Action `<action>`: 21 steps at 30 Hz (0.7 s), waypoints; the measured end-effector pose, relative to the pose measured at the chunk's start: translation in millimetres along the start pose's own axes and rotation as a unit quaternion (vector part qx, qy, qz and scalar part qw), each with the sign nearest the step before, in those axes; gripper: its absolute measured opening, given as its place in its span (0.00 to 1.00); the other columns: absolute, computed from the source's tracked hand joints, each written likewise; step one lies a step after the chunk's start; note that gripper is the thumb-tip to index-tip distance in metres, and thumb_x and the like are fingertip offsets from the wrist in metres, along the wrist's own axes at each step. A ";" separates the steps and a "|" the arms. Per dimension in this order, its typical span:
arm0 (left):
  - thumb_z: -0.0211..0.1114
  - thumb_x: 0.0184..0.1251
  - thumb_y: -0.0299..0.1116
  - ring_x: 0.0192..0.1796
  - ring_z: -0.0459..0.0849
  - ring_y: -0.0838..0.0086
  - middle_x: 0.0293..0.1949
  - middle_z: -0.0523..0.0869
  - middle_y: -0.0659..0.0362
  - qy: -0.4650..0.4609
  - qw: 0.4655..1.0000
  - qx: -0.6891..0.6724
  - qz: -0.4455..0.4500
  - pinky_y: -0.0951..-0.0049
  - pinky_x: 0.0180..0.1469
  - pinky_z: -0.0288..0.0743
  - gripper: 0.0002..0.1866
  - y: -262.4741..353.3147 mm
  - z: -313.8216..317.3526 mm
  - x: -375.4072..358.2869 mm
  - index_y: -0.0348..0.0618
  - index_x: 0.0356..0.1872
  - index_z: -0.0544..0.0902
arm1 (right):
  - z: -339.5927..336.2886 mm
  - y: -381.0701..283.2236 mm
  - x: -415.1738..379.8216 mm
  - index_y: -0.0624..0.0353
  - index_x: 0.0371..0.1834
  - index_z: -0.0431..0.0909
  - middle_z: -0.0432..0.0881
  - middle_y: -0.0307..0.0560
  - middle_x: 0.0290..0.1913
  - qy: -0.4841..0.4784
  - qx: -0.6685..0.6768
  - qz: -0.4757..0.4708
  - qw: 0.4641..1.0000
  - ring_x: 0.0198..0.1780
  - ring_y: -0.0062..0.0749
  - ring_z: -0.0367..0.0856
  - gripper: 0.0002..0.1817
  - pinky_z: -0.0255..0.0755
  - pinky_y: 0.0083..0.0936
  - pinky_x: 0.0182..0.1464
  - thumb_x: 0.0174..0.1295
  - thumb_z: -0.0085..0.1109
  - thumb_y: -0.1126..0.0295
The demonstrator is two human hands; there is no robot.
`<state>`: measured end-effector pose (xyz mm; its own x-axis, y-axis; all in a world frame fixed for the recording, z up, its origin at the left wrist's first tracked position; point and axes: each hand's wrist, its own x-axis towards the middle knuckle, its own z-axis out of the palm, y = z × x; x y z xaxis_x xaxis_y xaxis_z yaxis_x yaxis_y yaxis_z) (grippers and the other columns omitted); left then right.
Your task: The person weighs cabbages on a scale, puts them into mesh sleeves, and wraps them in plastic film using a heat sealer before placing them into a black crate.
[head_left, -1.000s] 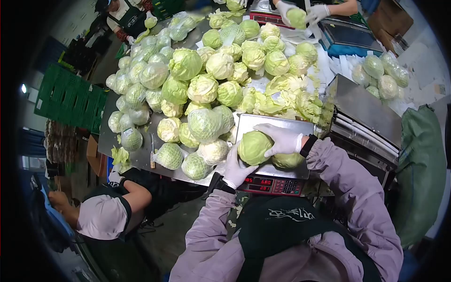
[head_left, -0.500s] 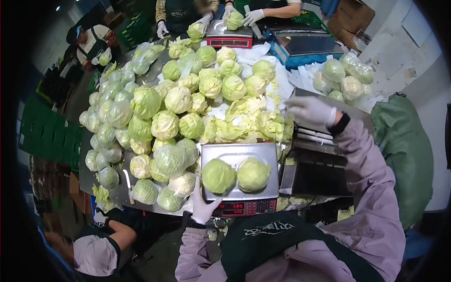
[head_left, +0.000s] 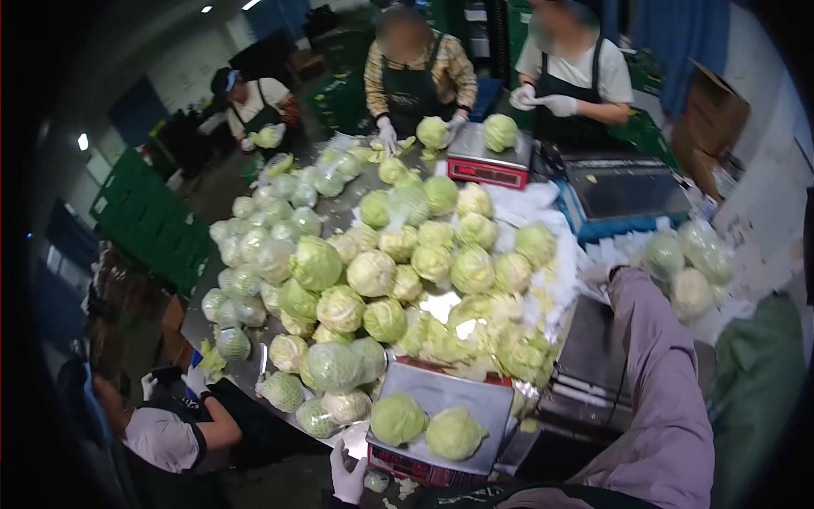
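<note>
Two green cabbages, one at the left [head_left: 398, 419] and one at the right [head_left: 455, 433], rest on the metal pan of the near scale [head_left: 486, 393]. Beside the scale's left front corner is my left hand [head_left: 348, 475], gloved in white, fingers spread and holding nothing. My right hand [head_left: 599, 275] reaches far forward at the right, near the white sheeting beyond a dark metal surface [head_left: 585, 339]; its fingers are mostly hidden and blurred. Loose leaves [head_left: 475, 327] lie behind the scale, next to a heap of bare cabbages [head_left: 370, 273].
Wrapped cabbages [head_left: 273, 260] fill the table's left side. More wrapped ones [head_left: 702, 252] lie at the right, by a green sack [head_left: 759, 382]. Across the table, two co-workers stand near a second red scale [head_left: 487, 172]. Other people are at the upper left and lower left.
The view has tilted up, showing more of the far co-workers. My right arm has stretched farther forward. A far co-worker's hands have left the cabbage on the second scale.
</note>
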<state>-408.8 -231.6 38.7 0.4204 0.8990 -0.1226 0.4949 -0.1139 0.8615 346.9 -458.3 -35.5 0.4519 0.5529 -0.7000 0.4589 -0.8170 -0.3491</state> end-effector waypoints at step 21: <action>0.65 0.60 0.25 0.54 0.78 0.69 0.53 0.79 0.53 -0.020 0.994 -0.050 0.091 0.71 0.58 0.71 0.24 100.5 1.2 -39.6 0.36 0.59 0.73 | -0.3 -158.7 -345.7 0.59 0.65 0.64 0.72 0.43 0.54 0.376 0.237 -0.351 0.824 0.55 0.29 0.73 0.30 0.65 0.21 0.54 0.56 0.60 0.71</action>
<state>-374.8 -279.1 129.6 0.5266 0.8498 0.0219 0.3301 -0.2282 0.9159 118.1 -519.7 262.1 0.6310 0.7161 0.2986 0.5383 -0.1270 -0.8331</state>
